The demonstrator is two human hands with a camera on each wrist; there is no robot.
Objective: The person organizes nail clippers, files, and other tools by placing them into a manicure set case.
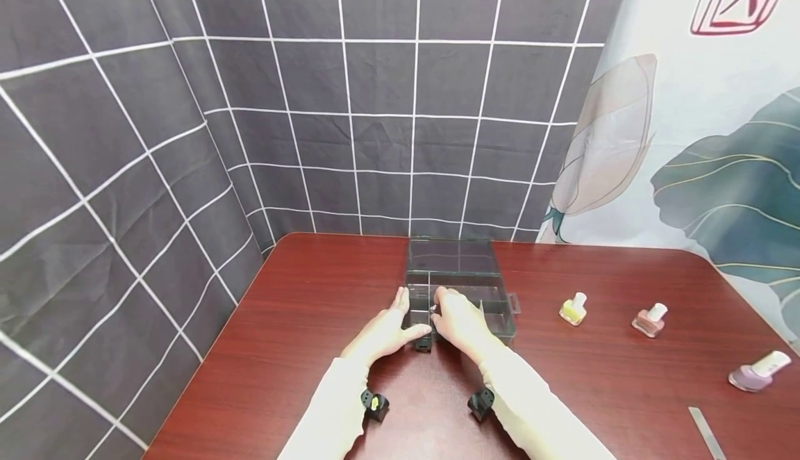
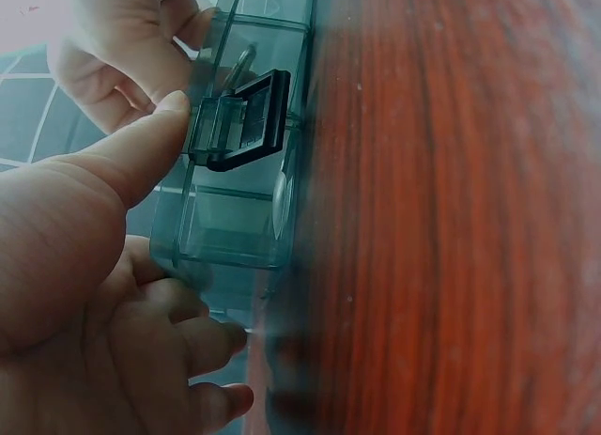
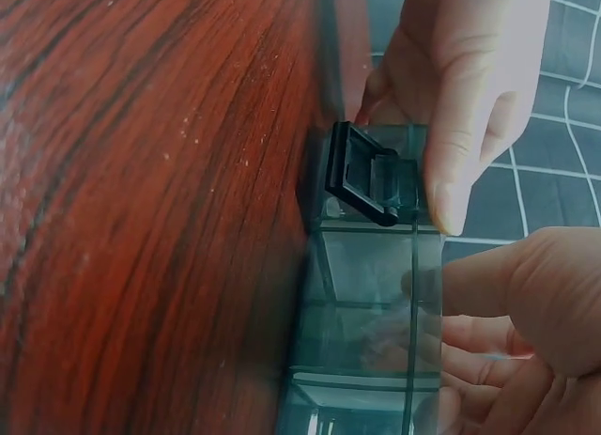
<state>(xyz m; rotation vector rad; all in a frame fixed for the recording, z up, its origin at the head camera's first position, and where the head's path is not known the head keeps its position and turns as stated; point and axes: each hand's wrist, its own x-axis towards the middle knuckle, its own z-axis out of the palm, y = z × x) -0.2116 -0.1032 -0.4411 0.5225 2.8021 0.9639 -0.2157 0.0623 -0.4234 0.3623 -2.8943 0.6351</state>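
A clear plastic compartment box [image 1: 498, 292] stands on the table, its lid [image 1: 451, 257] laid back behind it. My left hand [image 1: 389, 329] holds the box's front left corner, the thumb on the front rim beside a black latch [image 2: 252, 123] and the fingers along the left side. My right hand [image 1: 461, 321] reaches over the rim into a front compartment with bent fingers. Between its thumb and fingertips shows a small shiny thing [image 1: 433, 308], mostly hidden by the fingers. Through the wall in the right wrist view it is only a pale blur.
To the right stand nail polish bottles: a yellow one [image 1: 572, 310], a pinkish one [image 1: 650, 320] and a lilac one [image 1: 757, 371]. A thin metal strip [image 1: 707, 432] lies near the front right. Grey gridded cloth [image 1: 381, 78] hangs behind and left of the table.
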